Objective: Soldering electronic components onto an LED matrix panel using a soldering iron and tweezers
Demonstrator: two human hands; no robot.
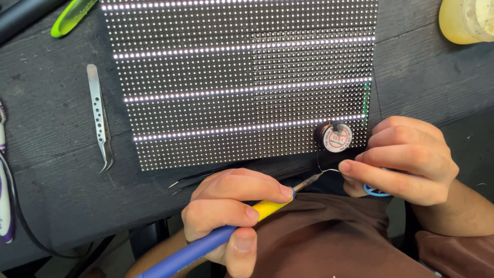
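Head view: looking down at a dark wooden table [62, 195], person's brown shirt at 6 o'clock.
Left hand: left hand [231, 216] at 6 o'clock, fingers wrapped tight around a soldering iron [216, 239], thumb and forefinger pressed on the yellow collar.
Soldering iron: blue handle runs from 7 o'clock up toward centre, metal tip points to 2 o'clock and meets the wire end just below the panel's near edge.
Right hand: right hand [406, 159] at 4 o'clock, fingers curled together, fingertips pinching a thin solder wire [329, 171]; a blue round thing tucked under the palm, kind cannot be told.
Solder wire: thin, bends left from the pinch, touching or just at the iron tip; a strand rises toward the spool.
Spool: small solder spool [335, 138] with white and red label, sitting on the panel's lower right corner, just beside the right hand at its 10 o'clock.
Panel: large dark LED panel [242, 77] from 12 o'clock to centre, several bright lit rows across it.
Tweezers: silver tweezers [100, 118] at 9 o'clock, well apart from the hands, lying flat.
Other: green tool [72, 15] at 11 o'clock; yellowish jar [460, 20] at 1 o'clock; purple and white tool [5, 206] with black cable at 8 o'clock edge.
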